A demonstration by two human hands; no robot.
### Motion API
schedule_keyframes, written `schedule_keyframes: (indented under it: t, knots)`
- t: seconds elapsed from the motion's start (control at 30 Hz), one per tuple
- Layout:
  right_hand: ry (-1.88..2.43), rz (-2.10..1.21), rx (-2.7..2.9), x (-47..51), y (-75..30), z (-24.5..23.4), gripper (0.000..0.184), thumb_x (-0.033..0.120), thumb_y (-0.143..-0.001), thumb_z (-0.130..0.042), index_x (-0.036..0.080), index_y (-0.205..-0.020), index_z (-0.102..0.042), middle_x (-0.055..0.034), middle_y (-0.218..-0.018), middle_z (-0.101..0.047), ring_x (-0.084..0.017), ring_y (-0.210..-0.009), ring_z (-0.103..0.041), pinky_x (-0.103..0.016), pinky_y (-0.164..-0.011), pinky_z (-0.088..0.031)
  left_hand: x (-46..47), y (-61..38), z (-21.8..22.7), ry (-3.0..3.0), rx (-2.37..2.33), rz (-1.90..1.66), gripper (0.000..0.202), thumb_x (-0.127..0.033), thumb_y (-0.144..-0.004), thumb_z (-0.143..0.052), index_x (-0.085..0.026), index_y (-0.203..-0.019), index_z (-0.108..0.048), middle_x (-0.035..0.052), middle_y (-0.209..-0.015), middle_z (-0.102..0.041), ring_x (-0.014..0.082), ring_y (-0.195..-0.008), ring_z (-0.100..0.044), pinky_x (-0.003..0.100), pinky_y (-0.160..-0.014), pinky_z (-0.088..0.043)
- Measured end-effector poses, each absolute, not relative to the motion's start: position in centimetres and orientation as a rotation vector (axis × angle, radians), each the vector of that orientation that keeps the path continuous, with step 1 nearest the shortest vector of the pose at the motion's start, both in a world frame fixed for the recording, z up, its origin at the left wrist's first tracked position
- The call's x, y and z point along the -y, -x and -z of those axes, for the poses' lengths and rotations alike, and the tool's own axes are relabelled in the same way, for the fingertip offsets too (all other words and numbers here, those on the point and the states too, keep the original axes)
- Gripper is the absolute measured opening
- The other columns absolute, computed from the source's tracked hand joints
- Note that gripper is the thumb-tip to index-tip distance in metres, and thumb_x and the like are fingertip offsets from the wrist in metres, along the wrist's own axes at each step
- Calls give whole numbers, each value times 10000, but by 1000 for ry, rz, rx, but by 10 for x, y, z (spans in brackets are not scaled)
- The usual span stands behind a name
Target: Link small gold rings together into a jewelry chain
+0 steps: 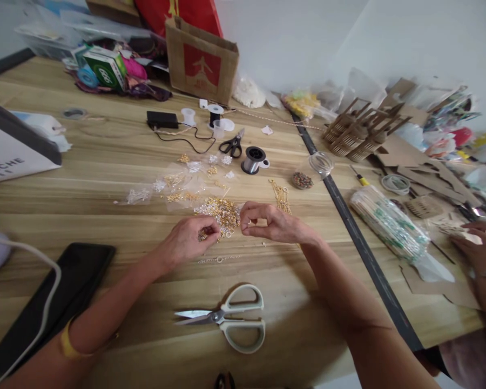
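Observation:
Both hands rest on the wooden table at a pile of small gold and silver jewellery findings. My left hand is closed in a pinch at the pile's near left edge, with small gold pieces under its fingertips. My right hand is also pinched shut, at the pile's right edge, on something too small to make out. A thin chain lies just in front of my left hand. White-handled scissors lie closer to me, blades pointing left.
Small bags of findings, black scissors, a wire spool, a bead dish and gold chains lie beyond. A black phone sits left. Another person's hand works at the right among cardboard pieces.

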State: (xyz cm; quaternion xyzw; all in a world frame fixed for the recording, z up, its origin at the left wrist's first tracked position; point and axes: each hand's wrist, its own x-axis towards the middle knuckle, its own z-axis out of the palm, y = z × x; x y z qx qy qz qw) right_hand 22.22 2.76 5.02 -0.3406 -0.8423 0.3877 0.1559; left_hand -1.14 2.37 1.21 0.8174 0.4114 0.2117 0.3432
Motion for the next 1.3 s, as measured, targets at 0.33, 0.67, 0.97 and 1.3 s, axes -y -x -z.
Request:
schedule_keyframes:
  t: [0.33, 0.67, 0.97, 1.3]
  knots:
    - [1055, -1189, 2280, -13, -209, -54, 81, 194, -858, -585, 142, -815, -628, -9, -800, -593, -103, -731, -518, -239, -684, -416, -22, 9, -1, -2095, -1106, -611, 89, -184, -739, -548, -154, -703, -625, -3, -655, -645, 110, -597, -570, 203, -593, -441]
    - [1099, -606, 2323, 24, -181, -22, 66, 178, -889, -530, 158, -846, -576, -38, -807, -607, -166, -799, -527, -316, -768, -392, -19, 17, 6, -2043, -1127, -789, 76, -155, -733, -531, -151, -688, -592, 3, -649, -625, 107, -588, -558, 201, -586, -448]
    - [970, -233, 2413, 29, -172, 6, 137, 173, -926, -420, 157, -891, -552, -54, -779, -567, -185, -762, -455, -350, -774, -367, -21, 18, 12, -2171, -1099, -916, 84, -114, -757, -523, -159, -710, -577, 10, -694, -619, 125, -657, -573, 231, -656, -451]
    - [840, -137, 2423, 33, -171, 11, 116, 150, -896, -465, 164, -913, -579, -59, -857, -605, -180, -806, -489, -409, -884, -377, -21, 17, 14, -2327, -1081, -940, 120, -113, -798, -498, -166, -700, -544, 7, -686, -609, 139, -682, -553, 270, -728, -432]
